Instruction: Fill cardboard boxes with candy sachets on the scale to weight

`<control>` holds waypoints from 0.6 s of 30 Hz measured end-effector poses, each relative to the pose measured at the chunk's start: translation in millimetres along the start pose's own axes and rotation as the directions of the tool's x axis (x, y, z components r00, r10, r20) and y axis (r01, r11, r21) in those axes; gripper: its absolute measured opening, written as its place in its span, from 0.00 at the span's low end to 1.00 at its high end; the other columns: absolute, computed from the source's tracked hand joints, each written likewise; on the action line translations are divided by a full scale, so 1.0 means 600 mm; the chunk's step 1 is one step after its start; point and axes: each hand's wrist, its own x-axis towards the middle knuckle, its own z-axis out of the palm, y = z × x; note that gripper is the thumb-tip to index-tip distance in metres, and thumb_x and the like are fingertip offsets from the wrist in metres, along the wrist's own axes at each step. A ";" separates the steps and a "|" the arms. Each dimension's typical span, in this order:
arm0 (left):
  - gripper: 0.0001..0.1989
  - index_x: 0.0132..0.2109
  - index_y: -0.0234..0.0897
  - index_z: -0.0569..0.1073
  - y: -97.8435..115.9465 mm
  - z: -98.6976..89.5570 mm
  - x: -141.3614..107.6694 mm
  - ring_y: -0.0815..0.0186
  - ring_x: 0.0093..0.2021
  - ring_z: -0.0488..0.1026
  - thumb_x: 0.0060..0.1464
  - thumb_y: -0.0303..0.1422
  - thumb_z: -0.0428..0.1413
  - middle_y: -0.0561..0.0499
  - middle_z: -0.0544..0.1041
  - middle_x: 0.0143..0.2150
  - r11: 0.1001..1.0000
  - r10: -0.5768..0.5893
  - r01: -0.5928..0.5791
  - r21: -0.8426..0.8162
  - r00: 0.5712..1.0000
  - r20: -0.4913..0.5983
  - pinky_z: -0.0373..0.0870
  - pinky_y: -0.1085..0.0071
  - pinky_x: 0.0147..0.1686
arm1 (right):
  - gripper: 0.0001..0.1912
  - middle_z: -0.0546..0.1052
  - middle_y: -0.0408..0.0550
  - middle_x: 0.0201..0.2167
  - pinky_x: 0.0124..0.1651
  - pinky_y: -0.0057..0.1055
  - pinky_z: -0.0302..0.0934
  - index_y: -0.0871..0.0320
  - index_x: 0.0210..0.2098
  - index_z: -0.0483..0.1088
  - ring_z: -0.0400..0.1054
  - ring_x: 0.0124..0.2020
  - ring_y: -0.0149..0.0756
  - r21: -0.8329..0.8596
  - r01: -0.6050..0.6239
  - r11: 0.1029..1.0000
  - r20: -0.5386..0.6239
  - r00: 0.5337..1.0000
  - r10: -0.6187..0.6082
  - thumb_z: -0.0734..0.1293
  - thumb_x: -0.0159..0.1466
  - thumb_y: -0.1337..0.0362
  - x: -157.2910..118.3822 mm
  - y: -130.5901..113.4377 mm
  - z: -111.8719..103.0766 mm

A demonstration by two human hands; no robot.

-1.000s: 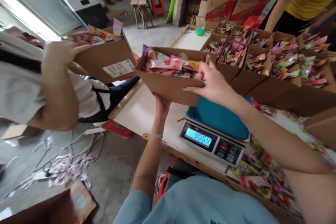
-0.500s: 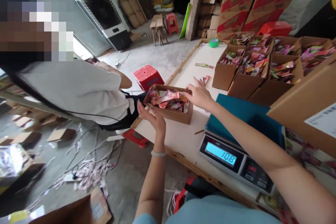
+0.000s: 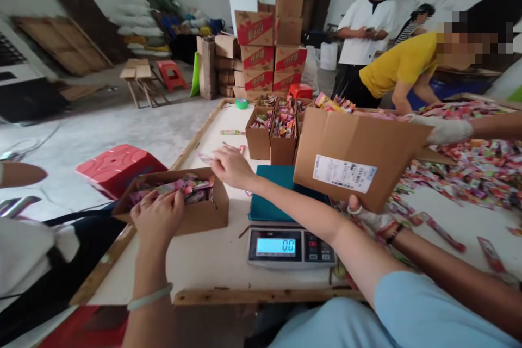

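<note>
While the left hand [image 3: 158, 217] bends over the near side of an open box [image 3: 206, 217] of packets [image 3: 198, 190], its fingers curled and their grip impossible to tell, the right hand [image 3: 233, 167] arches above the box's far right corner, a blurred packet [image 3: 206, 158] by its fingers, held or not unclear. Leftmost, a red stool [image 3: 118, 166] stands beside the pale desk [image 3: 207, 269], which carries the box, a scale [image 3: 277, 247] reading 0.0 and, rightward, loose packets [image 3: 460, 174] near a co-worker's gloved hand [image 3: 373, 218] supporting a labelled carton [image 3: 359, 144].
</note>
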 end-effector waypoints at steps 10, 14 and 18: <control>0.28 0.55 0.51 0.81 0.013 0.000 -0.007 0.42 0.72 0.68 0.62 0.54 0.44 0.48 0.81 0.63 0.996 -0.035 0.028 -0.090 0.996 -0.082 0.56 0.36 0.71 | 0.13 0.80 0.42 0.45 0.49 0.35 0.77 0.54 0.29 0.58 0.77 0.47 0.31 0.217 0.085 0.973 -0.451 0.892 0.023 0.59 0.72 0.64 -0.315 0.027 -0.110; 0.27 0.54 0.46 0.81 0.014 0.003 -0.009 0.43 0.73 0.66 0.62 0.52 0.46 0.45 0.80 0.64 0.995 -0.034 0.024 -0.097 0.994 -0.101 0.56 0.36 0.72 | 0.09 0.80 0.46 0.47 0.43 0.32 0.74 0.56 0.32 0.62 0.77 0.45 0.32 0.169 0.122 0.978 -0.657 0.754 0.020 0.62 0.68 0.73 -0.445 0.030 -0.176; 0.28 0.56 0.31 0.82 0.015 0.006 -0.009 0.38 0.75 0.61 0.63 0.44 0.46 0.31 0.78 0.65 0.997 -0.045 0.042 -0.072 0.998 -0.053 0.52 0.36 0.72 | 0.13 0.80 0.50 0.53 0.41 0.27 0.73 0.59 0.29 0.59 0.78 0.47 0.34 -0.055 0.116 0.992 -0.694 0.710 -0.121 0.66 0.61 0.80 -0.529 0.047 -0.218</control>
